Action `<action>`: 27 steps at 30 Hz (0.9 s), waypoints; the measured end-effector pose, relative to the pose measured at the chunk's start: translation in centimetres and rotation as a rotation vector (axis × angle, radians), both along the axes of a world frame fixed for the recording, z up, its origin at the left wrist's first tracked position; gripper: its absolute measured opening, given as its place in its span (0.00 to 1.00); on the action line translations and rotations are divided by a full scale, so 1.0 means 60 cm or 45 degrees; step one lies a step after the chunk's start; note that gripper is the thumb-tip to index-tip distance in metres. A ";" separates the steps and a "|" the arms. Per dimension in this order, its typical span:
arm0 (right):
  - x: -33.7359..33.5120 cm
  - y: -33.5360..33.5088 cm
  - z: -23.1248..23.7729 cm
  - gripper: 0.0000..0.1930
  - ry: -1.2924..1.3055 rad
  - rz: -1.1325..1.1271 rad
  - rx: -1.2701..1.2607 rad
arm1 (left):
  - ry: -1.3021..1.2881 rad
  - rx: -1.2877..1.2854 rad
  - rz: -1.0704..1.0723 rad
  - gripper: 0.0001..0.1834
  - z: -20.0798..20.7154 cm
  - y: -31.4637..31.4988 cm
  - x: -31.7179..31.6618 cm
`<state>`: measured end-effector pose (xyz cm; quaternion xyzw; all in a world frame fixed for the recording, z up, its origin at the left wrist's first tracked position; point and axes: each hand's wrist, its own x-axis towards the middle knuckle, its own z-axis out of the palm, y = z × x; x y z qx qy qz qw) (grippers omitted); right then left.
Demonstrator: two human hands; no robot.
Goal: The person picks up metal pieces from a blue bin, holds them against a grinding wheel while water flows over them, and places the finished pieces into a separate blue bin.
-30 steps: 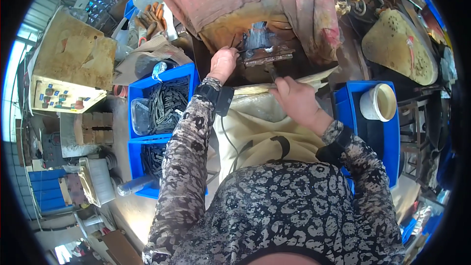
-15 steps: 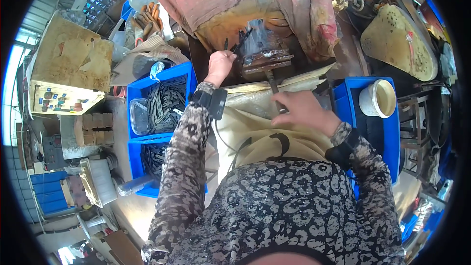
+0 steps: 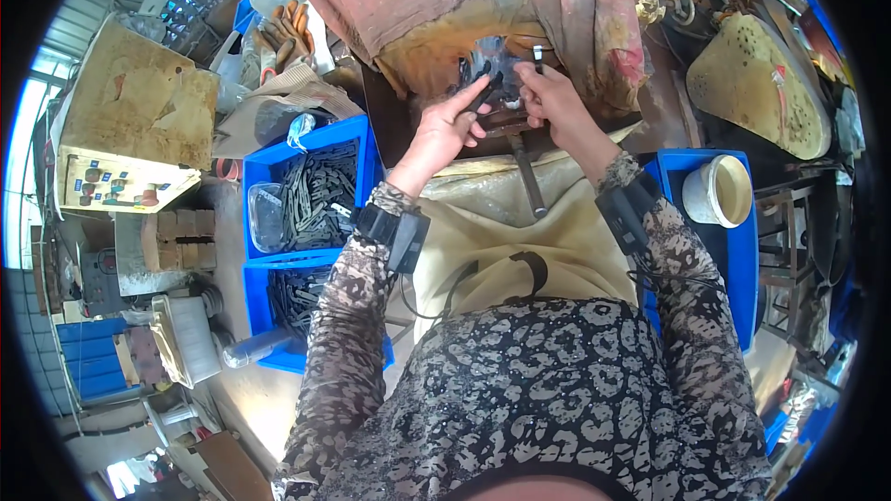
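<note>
Shiny-tipped dark piece [image 3: 537,57] in the right hand [image 3: 557,100], left hand [image 3: 442,129] nearby

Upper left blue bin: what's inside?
Inside the bin: a heap of dark narrow pieces, with a clear plastic tub along its left side. The heap covers the bottom, so anything underneath can't be seen.

a person's forearms [image 3: 345,311] stretched forward, left hand [image 3: 442,132] with index finger [image 3: 471,94] extended, right hand [image 3: 556,104] with fingers [image 3: 533,111] curled, both hands near each other
</note>
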<state>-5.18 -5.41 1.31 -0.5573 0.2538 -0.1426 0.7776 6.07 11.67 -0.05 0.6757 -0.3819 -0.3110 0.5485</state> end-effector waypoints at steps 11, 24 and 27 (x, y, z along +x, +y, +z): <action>0.000 -0.040 -0.043 0.12 0.195 0.014 -1.116 | -0.794 0.209 0.289 0.13 -0.106 -0.052 0.098; -0.204 0.055 -0.006 0.23 0.021 0.771 -1.208 | -0.967 0.131 -0.340 0.25 -0.146 -0.087 0.127; -0.199 0.071 -0.002 0.22 -0.046 0.795 -1.559 | -0.999 0.174 -0.390 0.26 -0.148 -0.078 0.135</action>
